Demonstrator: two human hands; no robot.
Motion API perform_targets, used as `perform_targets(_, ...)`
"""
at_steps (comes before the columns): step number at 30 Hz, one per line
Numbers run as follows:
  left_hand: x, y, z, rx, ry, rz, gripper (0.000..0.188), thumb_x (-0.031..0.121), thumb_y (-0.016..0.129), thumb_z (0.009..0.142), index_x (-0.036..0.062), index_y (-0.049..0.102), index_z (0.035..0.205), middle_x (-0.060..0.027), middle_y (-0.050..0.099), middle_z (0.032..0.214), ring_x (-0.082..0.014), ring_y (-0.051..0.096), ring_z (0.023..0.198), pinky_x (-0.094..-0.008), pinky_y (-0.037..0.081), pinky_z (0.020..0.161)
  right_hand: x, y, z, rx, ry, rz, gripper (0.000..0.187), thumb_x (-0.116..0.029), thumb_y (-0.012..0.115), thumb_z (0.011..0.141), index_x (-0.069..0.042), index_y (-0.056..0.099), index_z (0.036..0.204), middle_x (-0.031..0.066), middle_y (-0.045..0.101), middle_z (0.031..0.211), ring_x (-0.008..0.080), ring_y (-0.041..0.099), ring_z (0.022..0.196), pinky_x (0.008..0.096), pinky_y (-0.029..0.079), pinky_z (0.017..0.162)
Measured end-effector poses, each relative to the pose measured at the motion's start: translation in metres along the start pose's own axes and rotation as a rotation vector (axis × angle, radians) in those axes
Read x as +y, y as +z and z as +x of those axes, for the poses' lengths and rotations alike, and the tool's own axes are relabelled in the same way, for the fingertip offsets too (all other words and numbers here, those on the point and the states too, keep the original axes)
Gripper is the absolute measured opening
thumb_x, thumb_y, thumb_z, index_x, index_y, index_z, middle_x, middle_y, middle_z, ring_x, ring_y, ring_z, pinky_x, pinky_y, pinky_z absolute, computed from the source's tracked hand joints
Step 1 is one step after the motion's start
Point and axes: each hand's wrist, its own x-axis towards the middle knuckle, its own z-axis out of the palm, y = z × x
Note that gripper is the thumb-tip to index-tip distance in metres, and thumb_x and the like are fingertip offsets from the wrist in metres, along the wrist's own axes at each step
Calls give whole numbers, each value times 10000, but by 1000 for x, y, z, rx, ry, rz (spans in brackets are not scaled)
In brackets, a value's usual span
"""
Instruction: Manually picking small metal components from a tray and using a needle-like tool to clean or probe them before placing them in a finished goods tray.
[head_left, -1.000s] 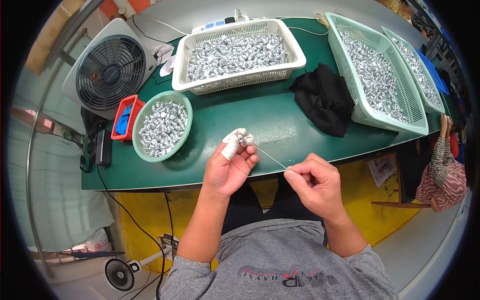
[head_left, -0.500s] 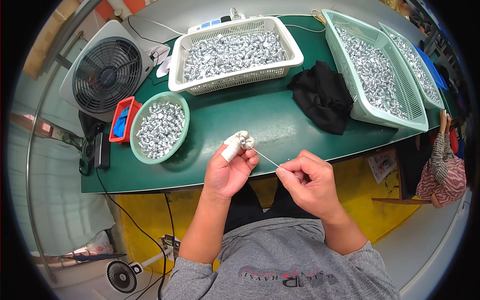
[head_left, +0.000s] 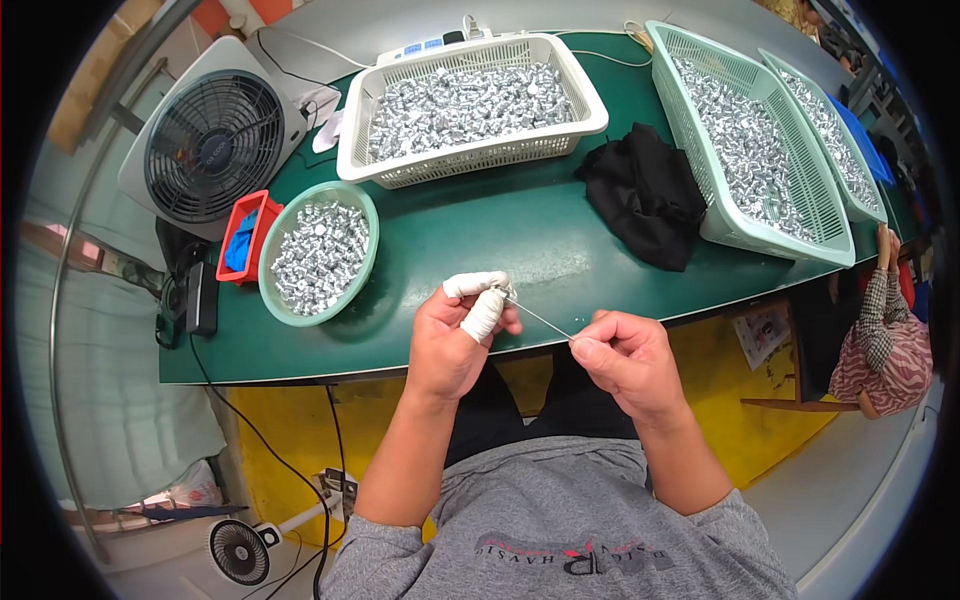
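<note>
My left hand (head_left: 455, 335), its thumb and forefinger wrapped in white tape, is closed in a pinch on a small silver metal part (head_left: 509, 293), mostly hidden by the fingertips. From there a thin metal rod (head_left: 543, 321) slants down to my right hand (head_left: 635, 362), whose thumb and curled fingers grip its other end. The rod's tip meets the part at my left fingertips; whether it goes inside I cannot tell. Both hands are above the front edge of the green table (head_left: 450, 235). A round pale green basket (head_left: 370, 235) of similar silver parts stands left of my left hand.
A white basket (head_left: 480, 160) and two pale green baskets (head_left: 715, 205) (head_left: 880, 205) hold many silver parts. Black cloth (head_left: 645, 195) lies on the table's right. At left are a red bin (head_left: 237, 213) and a fan (head_left: 215, 145). Another person (head_left: 880, 345) sits at far right.
My left thumb and forefinger have closed over the silver part, covering more of it. My right hand has shifted slightly right and down, still gripping the rod.
</note>
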Motion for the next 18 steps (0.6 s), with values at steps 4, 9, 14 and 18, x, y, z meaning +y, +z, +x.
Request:
perform_targets(4, 0, 3, -1, 58, 129, 457, 216, -49, 617, 960, -6, 639, 1171, -113, 668, 1069, -169, 658, 881, -307, 554, 809, 7, -5, 5, -9, -40, -53, 72, -25, 712, 909, 31, 692, 868, -17, 517, 751, 25, 409, 574, 206, 298, 476)
perform_targets(9, -2, 0, 0, 57, 164, 375, 195, -37, 630, 957, -17, 643, 1150, -114, 670, 1068, -172, 659, 889, -311, 558, 798, 8, -6, 6, -8, -179, -243, 62, -19, 710, 908, 30, 698, 872, -23, 519, 756, 25, 415, 600, 199, 309, 510)
perform_targets(14, 0, 6, -2, 59, 122, 392, 196, -28, 631, 959, -12, 646, 1154, -116, 674, 1061, -174, 657, 876, -316, 560, 777, 13, -8, 9, 1, -125, -199, 55, -18, 723, 892, 13, 714, 847, -35, 527, 755, 32, 421, 626, 207, 328, 562)
perform_targets(18, 4, -3, 1, 96, -19, 392, 197, -43, 632, 952, -9, 652, 1145, -116, 678, 1057, -172, 655, 876, -313, 560, 769, 11, -4, 5, 28, -251, -384, 61, -24, 728, 889, 12, 714, 842, -33, 533, 749, 34, 424, 632, 211, 338, 577)
